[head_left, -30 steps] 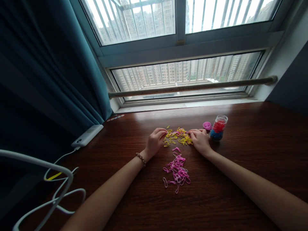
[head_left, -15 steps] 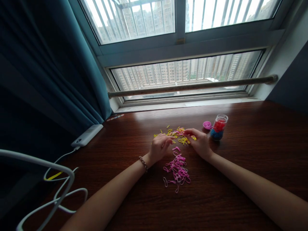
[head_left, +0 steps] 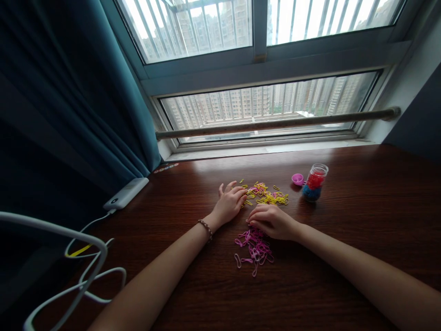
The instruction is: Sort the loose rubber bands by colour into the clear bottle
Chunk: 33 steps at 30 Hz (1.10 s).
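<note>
Yellow bands (head_left: 274, 198), with some pink ones mixed in, lie loosely spread on the brown table (head_left: 193, 285). My left hand (head_left: 230, 202) rests at the left edge of that spread, fingers apart and fingertips on or beside the yellow bands. Nearer to me is a heap of pink bands (head_left: 257, 248). Over its far end is my right hand (head_left: 269, 221), fingers pinched together; whatever is between the fingertips is too small to make out.
A clear jar (head_left: 314, 183) with red and blue contents stands at the right, beside a small pink cup (head_left: 297, 179). At the left lie a white power bank (head_left: 126, 193) and white cables (head_left: 82, 239), near the blue curtain.
My right hand has moved from the yellow bands toward me, to the pink heap. My left hand has spread its fingers and turned slightly.
</note>
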Available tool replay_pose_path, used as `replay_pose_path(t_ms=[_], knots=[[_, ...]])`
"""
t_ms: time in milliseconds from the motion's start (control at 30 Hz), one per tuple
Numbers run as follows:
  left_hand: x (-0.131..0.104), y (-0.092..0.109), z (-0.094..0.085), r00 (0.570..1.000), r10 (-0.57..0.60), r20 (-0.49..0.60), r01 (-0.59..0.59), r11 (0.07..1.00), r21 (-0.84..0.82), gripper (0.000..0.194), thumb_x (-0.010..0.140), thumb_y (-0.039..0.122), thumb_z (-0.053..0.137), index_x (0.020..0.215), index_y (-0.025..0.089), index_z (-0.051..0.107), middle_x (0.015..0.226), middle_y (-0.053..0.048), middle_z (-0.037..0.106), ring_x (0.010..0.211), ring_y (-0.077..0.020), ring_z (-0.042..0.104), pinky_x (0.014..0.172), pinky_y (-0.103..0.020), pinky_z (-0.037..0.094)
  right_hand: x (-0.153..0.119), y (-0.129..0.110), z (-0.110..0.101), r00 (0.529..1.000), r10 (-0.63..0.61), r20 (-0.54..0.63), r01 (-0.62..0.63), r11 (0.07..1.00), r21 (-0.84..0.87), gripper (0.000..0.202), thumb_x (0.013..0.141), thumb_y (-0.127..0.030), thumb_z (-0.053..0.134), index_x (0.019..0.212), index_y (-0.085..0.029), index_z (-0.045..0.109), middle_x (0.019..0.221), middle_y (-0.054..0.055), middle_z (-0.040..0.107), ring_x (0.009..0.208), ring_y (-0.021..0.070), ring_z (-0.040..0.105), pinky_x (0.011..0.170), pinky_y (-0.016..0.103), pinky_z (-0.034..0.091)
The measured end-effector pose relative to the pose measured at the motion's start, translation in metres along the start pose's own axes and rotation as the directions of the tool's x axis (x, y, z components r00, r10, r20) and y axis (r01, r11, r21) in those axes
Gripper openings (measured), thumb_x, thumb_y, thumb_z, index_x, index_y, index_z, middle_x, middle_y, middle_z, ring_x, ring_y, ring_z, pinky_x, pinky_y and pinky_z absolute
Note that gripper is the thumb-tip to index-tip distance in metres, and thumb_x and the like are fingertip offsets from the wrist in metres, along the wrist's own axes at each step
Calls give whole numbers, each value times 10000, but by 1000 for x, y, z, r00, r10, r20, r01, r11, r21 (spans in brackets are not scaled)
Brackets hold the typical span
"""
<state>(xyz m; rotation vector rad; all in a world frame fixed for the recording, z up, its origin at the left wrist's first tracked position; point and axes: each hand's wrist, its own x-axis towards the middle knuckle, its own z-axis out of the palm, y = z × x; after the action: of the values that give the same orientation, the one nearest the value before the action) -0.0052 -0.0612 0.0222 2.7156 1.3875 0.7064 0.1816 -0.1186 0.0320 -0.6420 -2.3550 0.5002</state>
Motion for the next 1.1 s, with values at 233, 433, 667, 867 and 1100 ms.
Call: replay_pose_path(t_ms=[233,433,667,867,1100], knots=[[-1,0,0,999,34,7,-34,999,10,283,903,307,340,1082,297,560,1156,1,579,1244,-224,309,1026,-522,57,-2,11,-7,821,319,-473,-366,930,-9,294,873,-287,415,719,-169,637,705,41,640,665,152,570,646,265,408],[0,-1,1,1000,18,4,-18,1000,-13,283,906,298,333,1063,260,565,1098,-17,608,1197,-200,375,1031,-503,64,-5,31,-15,584,478,-656,-563,821,97,352,869,-350,402,690,-173,648,663,30,646,612,155,567,588,249,382],[2,-6,2,990,-112,-81,110,993,-32,273,901,277,329,1003,202,571,1061,-47,614,1135,-205,439,1013,-486,167,-4,31,-14,586,502,-636,-544,826,149,366,869,-360,392,668,-175,637,656,22,646,605,149,572,577,236,379],[1,-5,2,993,-80,-88,78,997,-29,229,874,284,400,977,220,593,1064,-46,610,1139,-220,428,1009,-493,178,-5,30,-13,607,485,-630,-538,834,123,354,868,-340,399,657,-182,634,647,9,642,612,142,574,583,231,367],[2,-5,3,996,-57,-64,54,997,-46,224,867,226,416,965,238,617,1051,-31,618,1101,-210,468,1005,-525,176,-5,29,-13,606,486,-630,-534,835,130,366,871,-347,389,652,-180,630,644,11,639,603,143,570,579,233,367]])
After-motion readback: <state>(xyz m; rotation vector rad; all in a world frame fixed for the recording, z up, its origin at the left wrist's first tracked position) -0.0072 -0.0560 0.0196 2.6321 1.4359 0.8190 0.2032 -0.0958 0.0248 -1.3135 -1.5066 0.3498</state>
